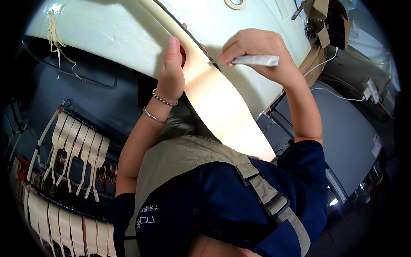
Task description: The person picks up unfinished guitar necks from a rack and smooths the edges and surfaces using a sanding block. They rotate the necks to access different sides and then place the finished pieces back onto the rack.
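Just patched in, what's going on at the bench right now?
A person in a dark blue top and tan apron leans over a big cream panel. The left hand presses a wide strip of cream tape against the panel's edge. The right hand grips a small grey tool, its tip at the spot where the strip meets the edge. Pre-cut cream strips hang on a rack at the left.

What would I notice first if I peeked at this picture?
Probably the wide cream strip running down the middle, glowing pale against the dark surroundings. Both hands meet at its upper end: the left hand presses along its edge, wearing two bracelets, while the right hand holds a small grey tool. At lower left hang rows of cream cut-out pieces.
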`<action>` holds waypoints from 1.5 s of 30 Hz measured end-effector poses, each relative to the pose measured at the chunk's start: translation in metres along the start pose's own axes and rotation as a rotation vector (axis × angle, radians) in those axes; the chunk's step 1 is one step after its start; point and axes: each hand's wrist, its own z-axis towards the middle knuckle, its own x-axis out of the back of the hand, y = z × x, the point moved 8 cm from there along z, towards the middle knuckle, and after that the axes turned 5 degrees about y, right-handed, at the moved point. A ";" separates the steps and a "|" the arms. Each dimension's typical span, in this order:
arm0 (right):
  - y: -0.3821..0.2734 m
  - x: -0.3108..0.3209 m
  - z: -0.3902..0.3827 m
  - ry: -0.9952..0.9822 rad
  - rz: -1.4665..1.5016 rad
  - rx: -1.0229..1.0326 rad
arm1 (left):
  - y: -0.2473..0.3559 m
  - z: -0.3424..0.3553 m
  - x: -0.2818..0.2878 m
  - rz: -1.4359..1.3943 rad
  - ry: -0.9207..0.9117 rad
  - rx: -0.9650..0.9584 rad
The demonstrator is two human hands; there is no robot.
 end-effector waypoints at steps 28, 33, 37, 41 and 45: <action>0.109 0.037 -0.120 0.303 -0.963 -0.761 | 0.009 -0.010 -0.008 0.044 0.083 0.158; 0.050 0.022 -0.066 0.337 -0.253 -0.561 | 0.003 -0.008 -0.001 0.012 0.143 0.164; 0.036 -0.002 -0.059 0.259 -0.141 -0.599 | 0.002 -0.008 -0.002 -0.029 0.118 0.169; 0.024 -0.005 -0.058 0.176 -0.188 -0.681 | 0.005 -0.008 -0.004 -0.022 0.147 0.165; 0.022 -0.007 -0.058 0.149 -0.233 -0.706 | 0.005 -0.009 -0.005 -0.054 0.152 0.163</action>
